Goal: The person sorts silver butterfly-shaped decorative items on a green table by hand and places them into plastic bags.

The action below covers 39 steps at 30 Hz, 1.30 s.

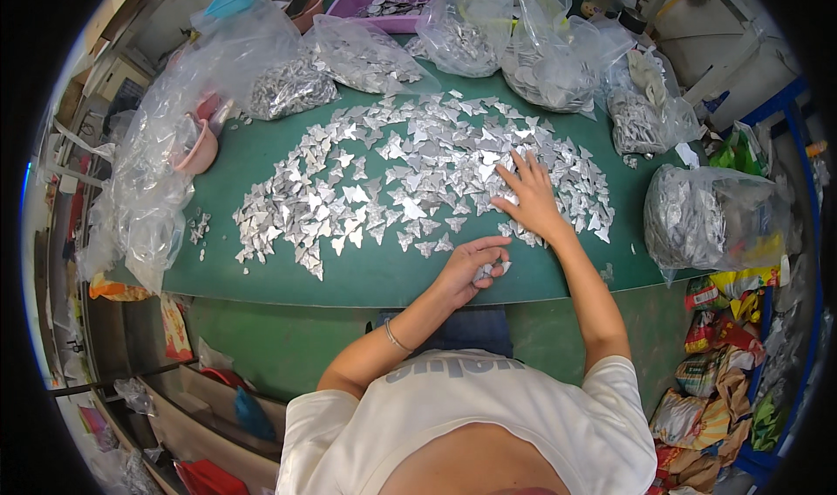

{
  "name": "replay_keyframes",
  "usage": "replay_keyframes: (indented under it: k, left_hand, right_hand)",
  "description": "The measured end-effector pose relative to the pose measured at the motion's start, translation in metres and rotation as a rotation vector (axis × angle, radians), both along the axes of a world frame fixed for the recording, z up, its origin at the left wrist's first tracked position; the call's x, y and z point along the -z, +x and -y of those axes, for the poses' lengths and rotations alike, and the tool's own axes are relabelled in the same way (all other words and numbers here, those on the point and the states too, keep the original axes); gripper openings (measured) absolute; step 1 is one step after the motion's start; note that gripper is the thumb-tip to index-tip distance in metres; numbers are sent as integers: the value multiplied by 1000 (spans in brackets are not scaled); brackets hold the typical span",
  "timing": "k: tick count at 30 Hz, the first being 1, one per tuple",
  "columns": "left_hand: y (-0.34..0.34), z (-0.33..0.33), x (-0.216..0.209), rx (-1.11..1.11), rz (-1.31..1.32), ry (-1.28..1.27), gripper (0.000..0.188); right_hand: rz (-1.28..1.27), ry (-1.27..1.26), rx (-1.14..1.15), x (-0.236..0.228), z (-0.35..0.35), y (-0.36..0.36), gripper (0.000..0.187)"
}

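On the dark green, flat tabletop (392, 284), many thin, silver-grey metal pieces with pointed corners (410, 203) are lying in a wide, loose layer, in some places one over another. The bare right hand (534, 203) is above the right part of this layer; its fingers are spread and reach among the pieces. The bare left hand (473, 264) is nearer to the front edge, palm turned up, with the fingers curled around a few small silver-grey pieces (488, 273). Which fingertips press them, I cannot tell. Behind the layer stand a clear plastic bag filled with grey metal parts (549, 77) and a purple rectangular plastic tray (390, 23). Near the left side is a small pink plastic cup (203, 151), tilted.
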<state>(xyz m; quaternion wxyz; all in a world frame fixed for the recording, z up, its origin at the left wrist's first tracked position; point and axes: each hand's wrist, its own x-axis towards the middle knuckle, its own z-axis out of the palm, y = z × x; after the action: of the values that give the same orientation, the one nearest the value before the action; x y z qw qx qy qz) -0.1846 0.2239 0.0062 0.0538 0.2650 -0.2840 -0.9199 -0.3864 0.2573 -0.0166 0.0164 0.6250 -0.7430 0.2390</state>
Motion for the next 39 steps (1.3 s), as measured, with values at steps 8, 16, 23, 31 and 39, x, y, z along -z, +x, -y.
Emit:
replay_keyframes:
  k: [8,16,23,31,39]
  left_hand:
    - [7,21,-4,-70,65,-30,22]
    - [-5,43,-5,-135,112,-183,21]
    - [35,37,-3,-159,143,-180,17]
    - [56,30,-6,-232,147,-51,19]
    - [53,24,-13,-244,151,0,26]
  right_hand:
    - [189,131,-151,-25,-28,3,50]
    - [20,-104,-11,-6,54,3,50]
    - [99,167,-394,-32,17,48,52]
    - [57,267,-371,-47,-34,50,32]
    - [178,-87,-20,-34,-7,48,45]
